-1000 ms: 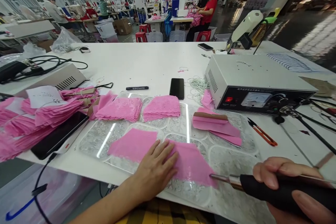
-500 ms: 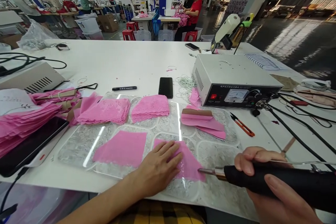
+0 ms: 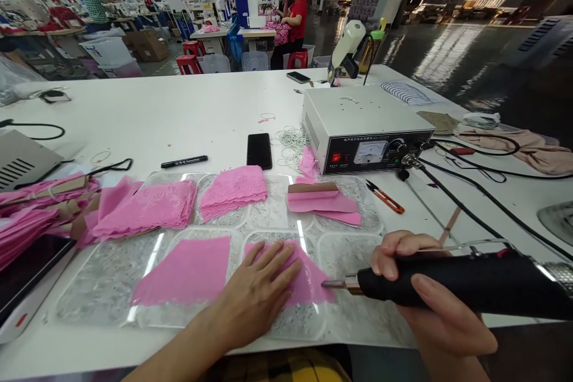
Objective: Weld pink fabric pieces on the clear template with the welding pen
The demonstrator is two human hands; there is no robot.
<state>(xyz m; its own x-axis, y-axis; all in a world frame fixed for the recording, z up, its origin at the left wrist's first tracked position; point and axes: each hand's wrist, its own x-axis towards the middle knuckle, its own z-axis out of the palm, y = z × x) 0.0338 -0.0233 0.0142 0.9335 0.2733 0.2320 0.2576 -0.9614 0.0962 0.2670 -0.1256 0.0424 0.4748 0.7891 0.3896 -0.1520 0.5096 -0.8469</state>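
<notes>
My left hand [image 3: 264, 286] lies flat with fingers spread, pressing a pink fabric piece [image 3: 308, 274] onto a clear patterned mat [image 3: 349, 322]. In my right hand [image 3: 430, 292] is a black handheld ultrasonic welding tool [image 3: 465, 283], gripped around its body. Its metal tip touches or hovers just over the right corner of that fabric; which one I cannot tell. A second pink fabric piece [image 3: 185, 271] rests on the mat left of my left hand. Behind them are a pink lace stack [image 3: 235, 191], another lace stack [image 3: 150, 206] and folded pink pieces [image 3: 324, 203] with a brown strip.
A control box [image 3: 367, 125] with a dial stands at the back right, its cables running right. Orange-handled snips [image 3: 385, 197], a black phone [image 3: 259, 150], a marker [image 3: 184, 162] and tangled thin cord [image 3: 292, 140] lie on the white table. Pink bundles [image 3: 40, 209] are at left.
The view has turned slightly right, so most things sit further left. My left hand stays on the fabric, and the tool's tip remains at the fabric's right corner.
</notes>
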